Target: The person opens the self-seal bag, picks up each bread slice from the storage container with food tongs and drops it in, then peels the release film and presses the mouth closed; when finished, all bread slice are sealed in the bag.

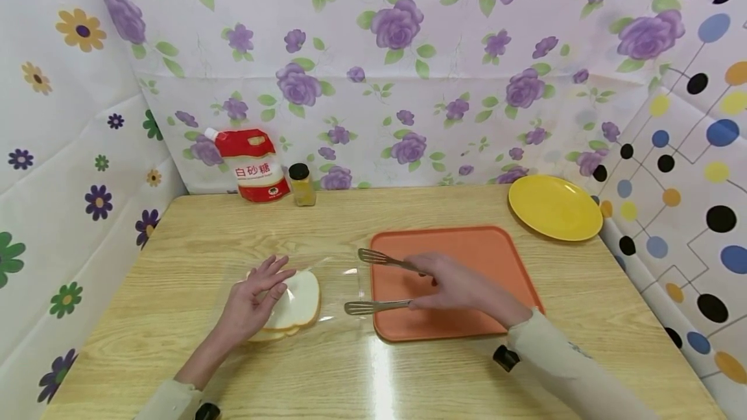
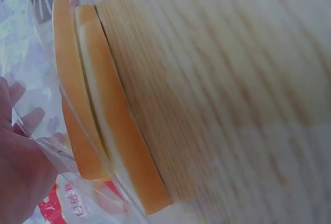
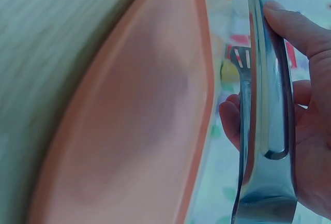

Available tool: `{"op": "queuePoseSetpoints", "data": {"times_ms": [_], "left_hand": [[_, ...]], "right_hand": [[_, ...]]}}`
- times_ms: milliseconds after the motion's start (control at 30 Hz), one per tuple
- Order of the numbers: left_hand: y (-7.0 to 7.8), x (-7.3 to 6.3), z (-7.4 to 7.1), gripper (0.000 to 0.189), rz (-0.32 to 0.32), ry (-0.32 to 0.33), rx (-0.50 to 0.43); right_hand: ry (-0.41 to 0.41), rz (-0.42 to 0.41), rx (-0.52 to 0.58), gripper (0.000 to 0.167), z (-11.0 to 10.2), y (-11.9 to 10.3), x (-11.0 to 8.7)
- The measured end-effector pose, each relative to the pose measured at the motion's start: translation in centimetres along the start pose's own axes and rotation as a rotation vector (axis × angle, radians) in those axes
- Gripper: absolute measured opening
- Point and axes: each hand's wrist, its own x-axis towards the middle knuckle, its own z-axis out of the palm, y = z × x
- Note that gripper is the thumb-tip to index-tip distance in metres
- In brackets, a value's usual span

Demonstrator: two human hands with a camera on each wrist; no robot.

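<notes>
White bread slices (image 1: pixel 300 300) with brown crusts lie stacked in a clear plastic bag (image 1: pixel 341 287) on the table's left half. Over the bread, my left hand (image 1: pixel 255 300) pinches the bag's film, which wrinkles toward the thumb in the left wrist view. The crust edges (image 2: pixel 121 115) show there through the film. My right hand (image 1: pixel 449 282) grips metal tongs (image 3: pixel 269 115) above the orange tray (image 1: pixel 461 326), thumb on one arm and fingers on the other. The tongs' slotted ends stand apart, pointing left toward the bag, with nothing between them.
A red and white sugar pouch (image 1: pixel 253 167) and a small black-capped jar (image 1: pixel 302 185) with yellow contents stand along the back edge. At the back right lies a yellow plate (image 1: pixel 554 208). Patterned cloth hangs behind and on both sides.
</notes>
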Motion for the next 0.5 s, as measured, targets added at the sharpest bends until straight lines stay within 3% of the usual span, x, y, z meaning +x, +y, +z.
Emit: {"op": "queuePoseSetpoints", "data": {"times_ms": [500], "left_hand": [[0.0,0.0,0.1,0.030,0.007,-0.004,0.012]], "right_hand": [[0.300,0.115,0.035,0.073,-1.3,3.3,-8.9]]}}
